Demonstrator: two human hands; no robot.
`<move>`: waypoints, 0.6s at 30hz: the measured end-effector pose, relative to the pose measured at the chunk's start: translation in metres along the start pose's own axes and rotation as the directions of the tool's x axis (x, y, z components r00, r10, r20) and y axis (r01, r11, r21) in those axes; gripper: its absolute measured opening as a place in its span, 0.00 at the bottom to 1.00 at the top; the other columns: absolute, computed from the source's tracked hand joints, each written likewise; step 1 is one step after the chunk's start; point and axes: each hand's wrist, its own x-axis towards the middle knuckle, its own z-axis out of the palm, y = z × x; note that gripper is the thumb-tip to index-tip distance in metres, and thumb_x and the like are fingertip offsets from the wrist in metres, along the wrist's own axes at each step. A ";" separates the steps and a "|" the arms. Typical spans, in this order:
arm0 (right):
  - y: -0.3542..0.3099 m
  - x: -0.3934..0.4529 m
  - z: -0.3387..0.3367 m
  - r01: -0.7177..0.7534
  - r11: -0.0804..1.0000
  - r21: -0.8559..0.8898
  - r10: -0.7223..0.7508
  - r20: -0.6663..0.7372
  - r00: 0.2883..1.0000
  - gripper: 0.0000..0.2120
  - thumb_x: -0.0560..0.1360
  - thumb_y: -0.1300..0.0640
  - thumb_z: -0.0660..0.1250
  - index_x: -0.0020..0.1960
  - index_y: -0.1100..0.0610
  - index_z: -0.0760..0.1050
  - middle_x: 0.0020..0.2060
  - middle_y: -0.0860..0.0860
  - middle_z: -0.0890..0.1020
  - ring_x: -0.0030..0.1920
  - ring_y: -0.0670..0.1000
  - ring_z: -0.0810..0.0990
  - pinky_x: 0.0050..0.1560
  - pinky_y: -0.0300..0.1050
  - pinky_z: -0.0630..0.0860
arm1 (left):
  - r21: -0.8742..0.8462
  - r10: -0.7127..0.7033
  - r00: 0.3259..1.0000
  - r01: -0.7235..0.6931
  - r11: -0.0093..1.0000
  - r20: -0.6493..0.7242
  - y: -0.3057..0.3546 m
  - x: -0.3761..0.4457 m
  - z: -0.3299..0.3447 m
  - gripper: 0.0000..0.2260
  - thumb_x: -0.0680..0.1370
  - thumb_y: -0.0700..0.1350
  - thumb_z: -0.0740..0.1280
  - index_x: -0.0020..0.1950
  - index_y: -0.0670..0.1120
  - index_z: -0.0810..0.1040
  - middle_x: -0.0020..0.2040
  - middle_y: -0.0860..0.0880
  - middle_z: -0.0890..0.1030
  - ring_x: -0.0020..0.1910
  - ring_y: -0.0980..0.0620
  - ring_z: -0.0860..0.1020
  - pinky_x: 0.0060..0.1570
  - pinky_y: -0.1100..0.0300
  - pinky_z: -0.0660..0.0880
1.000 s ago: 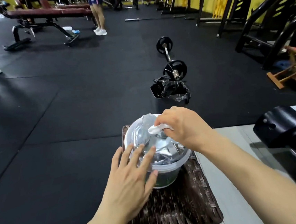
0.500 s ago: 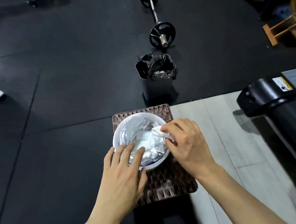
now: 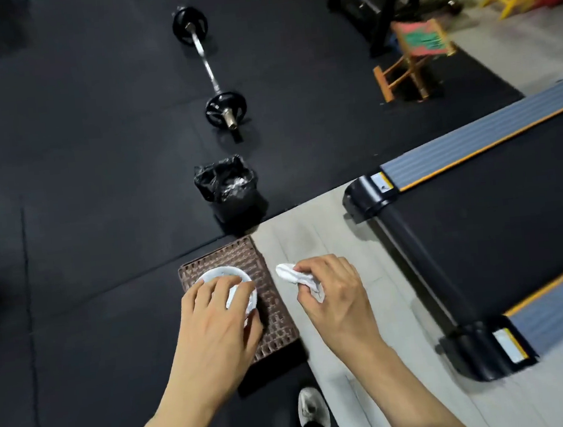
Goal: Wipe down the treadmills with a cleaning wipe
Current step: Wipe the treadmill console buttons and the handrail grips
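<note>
the cleaning wipe [image 3: 296, 275] is pinched in the right hand [image 3: 332, 294], its white crumpled end poking out past the fingertips on the far side and a fold trailing under the palm. it is judged to be light, limp and damp: it will bunch and fold at any touch, may cling to the skin, and could tear if dragged hard over an edge. a flat spread under the palm and fingers is judged a better hold for wiping than the present pinch at one end.

the right hand is closed loosely around the wipe, thumb against forefinger. to its left, just apart, the left hand [image 3: 215, 323] is laid palm down with fingers spread over the white wipe tub [image 3: 217, 274]; nothing is seen to be gripped by it, only pressed or steadied. the tub stands on a brown woven stand [image 3: 268, 304].

to the right of the right hand, well apart, the treadmill [image 3: 481, 228] is seen, its black belt between grey side rails. beyond the hands, a black-lined bin [image 3: 227, 187] stands on the dark floor, and further off a barbell [image 3: 209, 68] lies. the treadmill is not yet touched by the wipe.
</note>
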 end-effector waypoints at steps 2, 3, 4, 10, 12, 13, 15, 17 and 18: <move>-0.018 -0.008 -0.042 -0.050 0.999 0.016 0.051 -0.037 0.998 0.14 0.72 0.60 0.70 0.55 0.48 0.77 0.49 0.41 0.77 0.49 0.45 0.73 0.50 0.47 0.74 | -0.029 0.027 1.000 -0.027 0.999 0.009 0.018 0.004 -0.033 0.16 0.77 0.52 0.58 0.57 0.48 0.80 0.57 0.49 0.80 0.56 0.43 0.78 0.62 0.48 0.67; -0.026 -0.013 -0.062 -0.067 0.997 0.024 0.068 -0.058 0.996 0.13 0.72 0.60 0.69 0.55 0.48 0.77 0.49 0.41 0.77 0.49 0.45 0.73 0.50 0.47 0.74 | -0.046 0.040 0.999 -0.040 0.998 0.013 0.027 0.005 -0.049 0.16 0.77 0.52 0.58 0.58 0.49 0.80 0.58 0.49 0.79 0.57 0.43 0.78 0.62 0.48 0.68; -0.035 -0.019 -0.082 -0.086 0.996 0.033 0.089 -0.080 0.993 0.13 0.73 0.60 0.69 0.54 0.47 0.77 0.49 0.40 0.77 0.49 0.45 0.73 0.51 0.46 0.74 | -0.061 0.061 0.998 -0.060 0.996 0.012 0.036 0.004 -0.063 0.16 0.77 0.53 0.58 0.58 0.49 0.80 0.58 0.50 0.79 0.57 0.43 0.78 0.61 0.48 0.68; -0.083 -0.079 -0.186 -0.182 0.983 -0.002 0.174 -0.276 0.945 0.14 0.73 0.61 0.70 0.54 0.45 0.77 0.48 0.40 0.76 0.50 0.44 0.72 0.52 0.40 0.71 | -0.153 0.275 0.960 -0.280 0.948 -0.048 0.105 -0.005 -0.139 0.17 0.76 0.52 0.59 0.59 0.50 0.80 0.59 0.48 0.80 0.57 0.43 0.78 0.64 0.49 0.64; -0.093 -0.105 -0.216 -0.216 0.976 -0.020 0.196 -0.344 0.918 0.14 0.74 0.60 0.69 0.54 0.44 0.77 0.48 0.39 0.76 0.50 0.45 0.73 0.52 0.40 0.71 | -0.169 0.342 0.939 -0.345 0.923 -0.044 0.132 -0.012 -0.156 0.16 0.77 0.52 0.59 0.61 0.51 0.79 0.61 0.49 0.78 0.60 0.44 0.77 0.66 0.49 0.64; -0.095 -0.118 -0.230 -0.237 0.971 -0.024 0.210 -0.382 0.900 0.14 0.74 0.60 0.69 0.54 0.44 0.78 0.47 0.39 0.76 0.50 0.44 0.73 0.52 0.41 0.71 | -0.177 0.376 0.925 -0.379 0.908 -0.052 0.146 -0.015 -0.163 0.16 0.78 0.53 0.59 0.62 0.51 0.78 0.62 0.49 0.78 0.61 0.44 0.76 0.66 0.48 0.65; -0.097 -0.144 -0.258 -0.272 0.962 -0.036 0.227 -0.456 0.861 0.14 0.74 0.61 0.69 0.53 0.44 0.78 0.47 0.38 0.76 0.49 0.44 0.73 0.51 0.43 0.72 | -0.180 0.453 0.888 -0.460 0.870 -0.081 0.175 -0.022 -0.174 0.16 0.77 0.52 0.59 0.61 0.51 0.78 0.61 0.49 0.78 0.60 0.44 0.77 0.65 0.46 0.68; -0.095 -0.168 -0.284 -0.304 0.952 -0.042 0.239 -0.522 0.819 0.14 0.74 0.61 0.70 0.53 0.44 0.79 0.47 0.38 0.77 0.48 0.44 0.73 0.49 0.45 0.72 | -0.178 0.529 0.843 -0.537 0.825 -0.097 0.205 -0.025 -0.183 0.16 0.77 0.53 0.58 0.61 0.51 0.78 0.61 0.50 0.78 0.60 0.45 0.77 0.65 0.47 0.68; -0.092 -0.181 -0.296 -0.316 0.948 -0.038 0.245 -0.548 0.800 0.14 0.74 0.61 0.69 0.54 0.44 0.79 0.47 0.38 0.77 0.48 0.45 0.74 0.50 0.46 0.72 | -0.181 0.559 0.823 -0.568 0.803 -0.102 0.220 -0.026 -0.187 0.16 0.77 0.53 0.58 0.61 0.52 0.78 0.61 0.51 0.77 0.60 0.45 0.77 0.65 0.47 0.68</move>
